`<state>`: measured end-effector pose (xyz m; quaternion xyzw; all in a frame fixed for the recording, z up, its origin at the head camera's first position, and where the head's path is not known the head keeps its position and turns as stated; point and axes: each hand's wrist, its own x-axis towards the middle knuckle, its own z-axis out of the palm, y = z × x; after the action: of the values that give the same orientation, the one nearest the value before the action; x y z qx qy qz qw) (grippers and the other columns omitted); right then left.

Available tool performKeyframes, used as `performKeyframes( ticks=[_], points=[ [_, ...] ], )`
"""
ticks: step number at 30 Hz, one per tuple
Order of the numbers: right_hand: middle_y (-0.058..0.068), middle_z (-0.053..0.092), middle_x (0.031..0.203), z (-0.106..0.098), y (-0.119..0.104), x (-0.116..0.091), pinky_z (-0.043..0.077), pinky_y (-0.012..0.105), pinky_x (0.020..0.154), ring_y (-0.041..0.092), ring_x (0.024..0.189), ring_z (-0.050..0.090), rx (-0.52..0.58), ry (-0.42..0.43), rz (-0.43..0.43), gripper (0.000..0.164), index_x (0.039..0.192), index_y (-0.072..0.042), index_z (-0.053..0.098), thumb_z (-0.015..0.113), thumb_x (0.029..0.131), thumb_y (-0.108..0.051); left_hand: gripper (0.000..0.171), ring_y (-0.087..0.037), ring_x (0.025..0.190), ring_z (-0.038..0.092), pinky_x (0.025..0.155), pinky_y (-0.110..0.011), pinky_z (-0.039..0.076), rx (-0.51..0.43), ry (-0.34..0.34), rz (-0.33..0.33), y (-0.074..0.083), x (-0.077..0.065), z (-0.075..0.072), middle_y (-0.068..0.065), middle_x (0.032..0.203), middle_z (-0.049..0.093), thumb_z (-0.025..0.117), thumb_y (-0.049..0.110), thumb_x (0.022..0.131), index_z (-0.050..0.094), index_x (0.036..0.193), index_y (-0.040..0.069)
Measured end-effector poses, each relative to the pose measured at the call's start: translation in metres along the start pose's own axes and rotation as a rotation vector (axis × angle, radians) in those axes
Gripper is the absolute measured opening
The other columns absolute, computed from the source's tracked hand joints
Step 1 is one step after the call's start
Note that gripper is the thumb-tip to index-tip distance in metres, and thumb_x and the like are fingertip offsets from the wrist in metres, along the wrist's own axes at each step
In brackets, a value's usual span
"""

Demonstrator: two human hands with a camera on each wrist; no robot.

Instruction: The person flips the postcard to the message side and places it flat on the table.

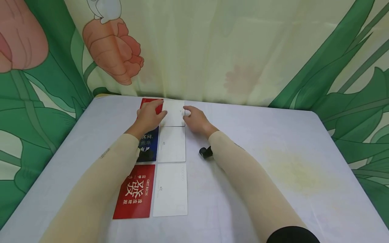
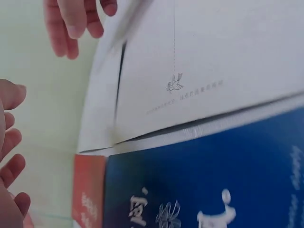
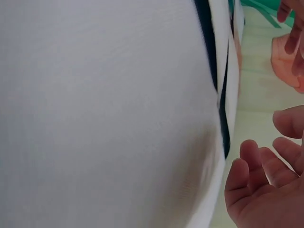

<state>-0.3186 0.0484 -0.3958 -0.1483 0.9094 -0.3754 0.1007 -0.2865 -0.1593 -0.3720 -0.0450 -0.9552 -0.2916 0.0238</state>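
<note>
Two columns of cards lie on the white table: coloured faces at left, white backs at right. My left hand (image 1: 149,114) is over the back red card (image 1: 159,108), its thumb reaching toward the back white card (image 1: 174,113). At that white card's right edge is my right hand (image 1: 196,119), fingers bent loosely. Both wrist views show the left hand (image 2: 9,142) and right hand (image 3: 266,185) with nothing gripped; contact with the cards cannot be made out. Nearer me are a blue card (image 1: 152,145) and a middle white card (image 1: 172,145).
A front red card (image 1: 138,192) with pale lettering and a front white card (image 1: 171,192) lie closest to me. Behind the table (image 1: 258,162) hangs a flower-patterned curtain (image 1: 197,50). A small black object (image 1: 205,152) shows at the right wrist.
</note>
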Motion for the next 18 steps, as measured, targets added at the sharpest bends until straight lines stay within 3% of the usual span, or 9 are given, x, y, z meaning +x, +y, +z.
performKeyframes(
  ticks=[1,6,9,18],
  points=[
    [0.008,0.053,0.145,-0.001,-0.001,-0.003,0.045,0.035,0.098,0.02,0.107,0.061,0.011,-0.001,-0.006,0.053,0.152,-0.011,0.042,0.052,0.101,-0.02,0.06,-0.04,0.14,0.032,0.108,-0.067,0.024,-0.008,0.0,0.009,0.0,-0.004,-0.003,-0.016,0.15,0.047,0.064,0.028,0.097,0.045,0.151,0.01],
    [0.003,0.049,0.148,-0.004,-0.007,-0.022,0.049,0.035,0.09,0.017,0.108,0.059,0.143,-0.012,-0.041,0.062,0.153,-0.012,0.04,0.061,0.098,-0.03,0.068,-0.041,0.138,0.035,0.108,-0.062,0.035,-0.051,0.015,0.05,-0.003,-0.026,-0.014,-0.02,0.151,0.042,0.068,0.024,0.094,0.039,0.152,0.005],
    [0.0,0.045,0.152,-0.004,-0.012,-0.035,0.05,0.035,0.091,0.016,0.114,0.056,0.2,-0.024,-0.079,0.065,0.153,-0.012,0.039,0.063,0.096,-0.032,0.074,-0.041,0.139,0.035,0.106,-0.061,0.039,-0.065,0.009,0.071,-0.004,-0.041,-0.021,-0.022,0.152,0.038,0.071,0.024,0.093,0.034,0.153,0.002],
    [0.003,0.044,0.154,0.003,-0.026,-0.072,0.046,0.036,0.103,0.019,0.127,0.052,0.198,-0.079,-0.213,0.066,0.154,-0.01,0.038,0.065,0.096,-0.027,0.078,-0.041,0.143,0.03,0.108,-0.062,0.035,-0.062,-0.052,0.097,0.004,-0.078,-0.029,-0.022,0.155,0.035,0.072,0.028,0.093,0.032,0.155,0.003]
  ],
)
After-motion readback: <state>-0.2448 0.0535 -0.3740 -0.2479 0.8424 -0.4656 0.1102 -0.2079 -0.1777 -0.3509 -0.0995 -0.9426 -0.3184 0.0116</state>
